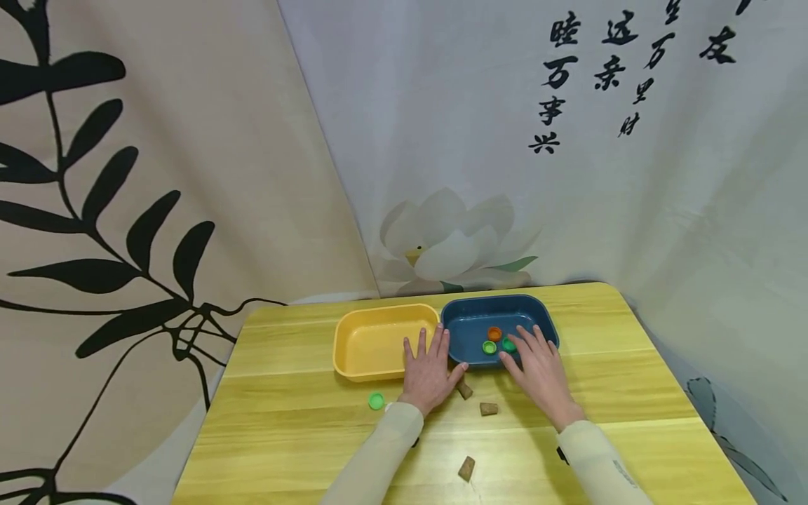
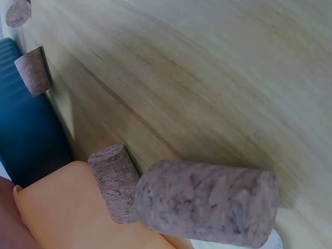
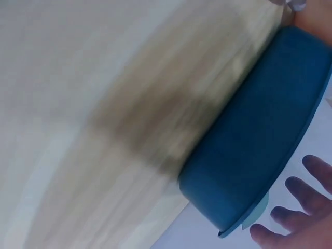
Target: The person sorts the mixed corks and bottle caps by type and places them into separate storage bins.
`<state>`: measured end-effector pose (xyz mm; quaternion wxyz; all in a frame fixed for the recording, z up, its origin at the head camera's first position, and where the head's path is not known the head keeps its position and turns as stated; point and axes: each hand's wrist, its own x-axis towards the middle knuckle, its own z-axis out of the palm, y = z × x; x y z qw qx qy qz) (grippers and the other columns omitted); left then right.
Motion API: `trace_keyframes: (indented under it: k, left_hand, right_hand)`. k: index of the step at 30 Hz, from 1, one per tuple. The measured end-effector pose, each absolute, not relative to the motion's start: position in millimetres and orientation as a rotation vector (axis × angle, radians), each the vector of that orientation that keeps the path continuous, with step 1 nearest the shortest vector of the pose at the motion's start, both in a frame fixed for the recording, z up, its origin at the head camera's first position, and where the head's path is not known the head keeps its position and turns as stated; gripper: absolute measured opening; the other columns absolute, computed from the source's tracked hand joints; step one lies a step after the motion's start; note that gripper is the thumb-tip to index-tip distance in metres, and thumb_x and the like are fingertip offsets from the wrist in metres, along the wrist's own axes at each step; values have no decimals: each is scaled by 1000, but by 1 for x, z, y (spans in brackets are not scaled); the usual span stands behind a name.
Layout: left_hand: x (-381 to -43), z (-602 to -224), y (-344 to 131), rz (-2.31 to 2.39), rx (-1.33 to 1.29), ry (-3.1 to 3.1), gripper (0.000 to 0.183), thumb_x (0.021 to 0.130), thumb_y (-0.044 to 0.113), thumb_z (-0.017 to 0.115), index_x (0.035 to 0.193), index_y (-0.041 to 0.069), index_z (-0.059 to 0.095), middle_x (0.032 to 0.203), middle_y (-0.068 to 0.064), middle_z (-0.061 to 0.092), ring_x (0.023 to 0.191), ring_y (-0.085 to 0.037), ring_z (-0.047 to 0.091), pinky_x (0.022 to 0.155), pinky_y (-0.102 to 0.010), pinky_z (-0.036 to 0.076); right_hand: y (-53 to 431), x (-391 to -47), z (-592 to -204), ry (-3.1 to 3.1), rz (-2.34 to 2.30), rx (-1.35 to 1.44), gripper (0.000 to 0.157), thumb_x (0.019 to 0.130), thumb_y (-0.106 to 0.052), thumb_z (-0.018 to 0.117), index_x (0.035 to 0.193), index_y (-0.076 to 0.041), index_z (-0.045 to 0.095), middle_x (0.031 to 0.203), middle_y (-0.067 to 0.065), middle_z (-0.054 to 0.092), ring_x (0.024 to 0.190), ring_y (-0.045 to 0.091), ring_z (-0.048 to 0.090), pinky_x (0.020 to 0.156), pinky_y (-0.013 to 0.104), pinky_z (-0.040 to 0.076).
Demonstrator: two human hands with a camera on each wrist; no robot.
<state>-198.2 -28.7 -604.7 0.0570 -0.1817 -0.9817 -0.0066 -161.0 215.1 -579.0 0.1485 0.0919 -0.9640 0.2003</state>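
Observation:
My left hand (image 1: 429, 372) lies over the near right edge of the yellow tray (image 1: 353, 375), fingers extended and holding nothing. Over the front right part of the blue tray (image 1: 461, 305), my right hand (image 1: 539, 375) spreads its fingers; nothing shows in its grasp. An orange bottle cap (image 1: 494, 334), a light green cap (image 1: 489, 347) and a darker green cap (image 1: 508, 345) lie inside the blue tray, the darker one close to the right fingers. In the right wrist view, the spread fingers (image 3: 298, 207) are beside the blue tray's wall (image 3: 259, 114).
Another light green cap (image 1: 376, 400) lies before the yellow tray. Cork pieces lie on the table (image 1: 284, 421): one cork (image 1: 465, 390) beside the left thumb, another cork (image 1: 489, 409) nearer, a third cork (image 1: 466, 468) toward the front. Fabric curtains (image 1: 568, 231) hang behind.

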Motion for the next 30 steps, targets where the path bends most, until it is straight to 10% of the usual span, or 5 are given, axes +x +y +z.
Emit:
trace_keyframes:
  k: [30]
  left_hand:
    - [-147, -588, -53, -223, -823, -2821, 79, 102, 62, 52, 163, 14, 34, 168, -8, 31, 155, -36, 25, 119, -67, 24]
  right_hand:
    - [201, -133, -585, -2732, 568, 313, 52, 99, -39, 69, 137, -4, 66, 153, 21, 51, 147, 48, 34, 112, 70, 33]
